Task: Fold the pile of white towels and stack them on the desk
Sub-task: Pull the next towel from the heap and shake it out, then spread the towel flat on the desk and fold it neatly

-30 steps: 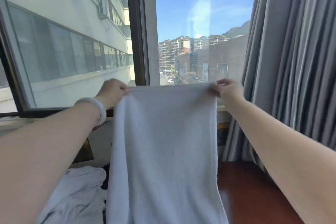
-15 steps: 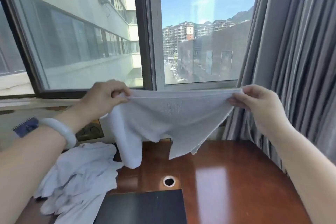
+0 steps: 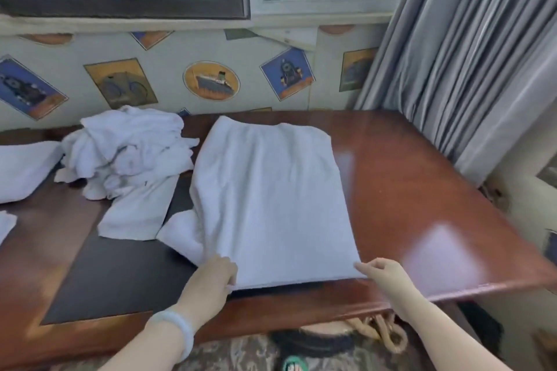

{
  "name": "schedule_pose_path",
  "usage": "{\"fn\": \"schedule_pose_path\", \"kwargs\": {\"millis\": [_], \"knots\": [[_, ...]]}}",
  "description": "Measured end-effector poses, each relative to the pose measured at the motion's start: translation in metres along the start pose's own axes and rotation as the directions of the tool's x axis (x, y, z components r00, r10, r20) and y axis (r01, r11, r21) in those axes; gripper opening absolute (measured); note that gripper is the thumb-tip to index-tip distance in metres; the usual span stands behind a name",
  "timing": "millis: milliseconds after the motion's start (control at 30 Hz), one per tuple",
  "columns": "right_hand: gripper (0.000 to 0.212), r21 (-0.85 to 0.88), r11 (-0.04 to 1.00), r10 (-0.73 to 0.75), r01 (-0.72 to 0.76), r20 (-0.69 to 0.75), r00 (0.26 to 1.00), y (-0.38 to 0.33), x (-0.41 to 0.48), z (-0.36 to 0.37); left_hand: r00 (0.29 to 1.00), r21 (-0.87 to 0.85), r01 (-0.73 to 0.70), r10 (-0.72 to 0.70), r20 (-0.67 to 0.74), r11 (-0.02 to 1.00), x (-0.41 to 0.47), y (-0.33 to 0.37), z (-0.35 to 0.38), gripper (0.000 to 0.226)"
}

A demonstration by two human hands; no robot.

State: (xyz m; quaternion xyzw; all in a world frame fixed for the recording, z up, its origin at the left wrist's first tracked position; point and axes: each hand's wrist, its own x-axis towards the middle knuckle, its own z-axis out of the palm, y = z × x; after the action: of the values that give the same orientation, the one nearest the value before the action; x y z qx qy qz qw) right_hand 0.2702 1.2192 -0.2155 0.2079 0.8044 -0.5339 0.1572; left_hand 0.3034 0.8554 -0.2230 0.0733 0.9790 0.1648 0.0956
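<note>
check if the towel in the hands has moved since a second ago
Yes. The towel was held up in front of the window; now it has come down and lies spread on the desk below it.

I read no text, number, brand or sign anywhere in my head view; the wallpaper [image 3: 168,51] under the window carries only picture panels, a ship roundel [image 3: 211,81], a locomotive card [image 3: 287,74] and a bicycle card [image 3: 120,83]; any lettering on them is too blurred for me; the towel [image 3: 271,190] on the desk [image 3: 407,190] shows me no legible label.
</note>
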Motion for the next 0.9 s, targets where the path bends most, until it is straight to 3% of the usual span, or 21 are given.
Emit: {"fn": "schedule_pose_path", "kwargs": {"millis": [133, 233, 433, 533, 633, 700, 800, 900], "knots": [[0.006, -0.056, 0.998, 0.007, -0.018, -0.198, 0.98, 0.034, -0.02, 0.008, 0.998, 0.033, -0.066, 0.067, -0.006, 0.997, -0.021, 0.004, 0.032, 0.047], [0.019, -0.059, 0.998, -0.017, 0.001, -0.264, 0.964, 0.043, -0.031, 0.01, 0.993, 0.042, -0.1, 0.102, -0.056, 0.994, -0.034, 0.004, 0.055, 0.056], [0.026, -0.077, 0.996, -0.066, 0.039, -0.388, 0.919, 0.032, -0.032, -0.013, 0.983, -0.047, -0.106, 0.098, -0.154, 0.993, -0.04, 0.031, 0.07, 0.032], [0.021, -0.137, 0.985, -0.152, 0.101, -0.446, 0.882, 0.026, -0.025, -0.028, 0.979, -0.076, -0.145, 0.132, -0.158, 0.987, -0.03, 0.041, 0.079, 0.034], [0.025, -0.285, 0.958, -0.087, -0.036, -0.408, 0.909, 0.038, -0.02, -0.033, 0.982, -0.003, -0.156, 0.155, -0.112, 0.988, -0.03, 0.047, 0.084, 0.026], [0.03, -0.398, 0.913, -0.073, -0.094, -0.385, 0.92, 0.043, -0.019, -0.027, 0.987, -0.054, -0.129, 0.123, -0.103, 0.99, -0.035, 0.042, 0.088, 0.03], [0.025, -0.542, 0.834, -0.279, 0.108, -0.243, 0.929, 0.037, -0.021, 0.003, 0.984, -0.112, -0.086, 0.066, -0.168, 0.99, -0.045, 0.031, 0.09, 0.042], [0.033, -0.624, 0.723, -0.344, 0.295, 0.044, 0.938, 0.033, -0.023, 0.047, 0.978, -0.1, -0.051, 0.03, -0.205, 0.994, -0.05, 0.02, 0.081, 0.049]]}}
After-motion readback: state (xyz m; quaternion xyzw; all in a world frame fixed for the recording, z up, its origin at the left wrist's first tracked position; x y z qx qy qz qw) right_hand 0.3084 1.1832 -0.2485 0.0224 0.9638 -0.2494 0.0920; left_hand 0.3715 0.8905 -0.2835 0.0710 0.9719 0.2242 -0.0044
